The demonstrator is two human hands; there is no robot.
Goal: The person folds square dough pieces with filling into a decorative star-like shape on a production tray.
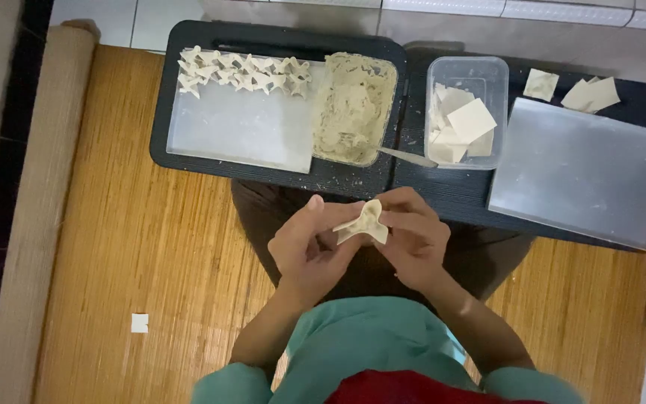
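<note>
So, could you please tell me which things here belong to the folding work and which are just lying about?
In use: folded wrapper held by left hand and right hand; filling tub; wrapper tub; tray of finished dumplings.

Lying about: paper scrap; rolled mat; grey lid.

We sit on a mat (136,247) behind a low table (353,179). On it, from left: a tray (241,131) with folded dumplings (242,72) along its far edge, a filling container (354,108), a tub (466,75) holding wrappers (469,120), then a board (585,172). Loose wrappers (591,93) lie beyond the board.
</note>
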